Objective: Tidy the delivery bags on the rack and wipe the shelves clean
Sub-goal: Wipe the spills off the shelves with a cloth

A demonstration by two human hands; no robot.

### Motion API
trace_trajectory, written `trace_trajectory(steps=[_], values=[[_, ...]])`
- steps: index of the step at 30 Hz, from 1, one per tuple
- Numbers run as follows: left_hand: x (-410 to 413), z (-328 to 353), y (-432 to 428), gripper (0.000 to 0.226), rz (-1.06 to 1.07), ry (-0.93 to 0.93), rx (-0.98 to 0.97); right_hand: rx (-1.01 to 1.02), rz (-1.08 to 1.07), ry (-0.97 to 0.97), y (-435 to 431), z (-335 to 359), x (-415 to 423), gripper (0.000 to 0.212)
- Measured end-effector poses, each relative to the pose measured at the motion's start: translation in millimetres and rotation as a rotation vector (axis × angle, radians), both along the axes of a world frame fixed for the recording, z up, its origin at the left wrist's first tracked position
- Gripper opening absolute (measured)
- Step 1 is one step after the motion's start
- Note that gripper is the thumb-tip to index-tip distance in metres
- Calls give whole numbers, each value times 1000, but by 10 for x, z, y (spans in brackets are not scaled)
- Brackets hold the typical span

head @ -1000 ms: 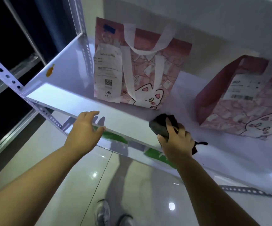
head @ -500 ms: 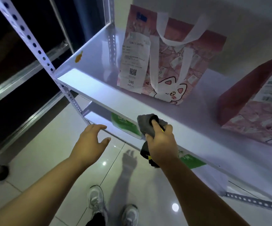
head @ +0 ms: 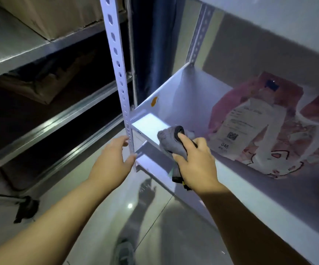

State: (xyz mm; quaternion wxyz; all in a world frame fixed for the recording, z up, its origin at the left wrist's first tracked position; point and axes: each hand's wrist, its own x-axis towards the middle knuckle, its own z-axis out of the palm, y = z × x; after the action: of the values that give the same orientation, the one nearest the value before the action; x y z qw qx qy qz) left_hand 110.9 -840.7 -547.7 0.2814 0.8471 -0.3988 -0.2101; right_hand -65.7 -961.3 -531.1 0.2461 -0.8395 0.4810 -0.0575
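My right hand (head: 197,165) grips a bunched grey cloth (head: 169,139) at the front left corner of the white shelf (head: 183,104). The cloth lies over the shelf's front edge. A pink delivery bag (head: 265,134) with a cat print, white handles and a paper receipt numbered 046 stands on the shelf just right of the cloth. My left hand (head: 111,161) hangs open, fingers spread, beside the rack's perforated white upright post (head: 116,62), its fingertips at the post; whether they touch it is unclear.
An orange sticker (head: 154,101) sits on the shelf's left side. A lower shelf (head: 151,165) shows under the cloth. A second, steel rack (head: 40,123) with cardboard boxes (head: 46,12) stands to the left. Glossy tiled floor (head: 155,226) lies below, with my shoe at the bottom.
The view has swung left and closer. My right hand carried the cloth leftward along the shelf's front edge to the corner. My left hand moved up beside the upright post.
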Motion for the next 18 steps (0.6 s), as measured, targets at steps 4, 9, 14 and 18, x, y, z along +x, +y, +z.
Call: trace_trajectory(steps=[4,9,14,18], values=[[397,227,-316,66,37,-57,-113,-82,-10,70,-163,50,394,55],[663,468,-657,54,-18,-226,-76,-116,-16,178,-336,-14,669,56],[737,510,-877,37,-2,-239,-90,-117,-5,280,-478,-179,785,54],[783,417,-903,29,-5,-166,-150,-208,79,338,-518,-361,891,55]])
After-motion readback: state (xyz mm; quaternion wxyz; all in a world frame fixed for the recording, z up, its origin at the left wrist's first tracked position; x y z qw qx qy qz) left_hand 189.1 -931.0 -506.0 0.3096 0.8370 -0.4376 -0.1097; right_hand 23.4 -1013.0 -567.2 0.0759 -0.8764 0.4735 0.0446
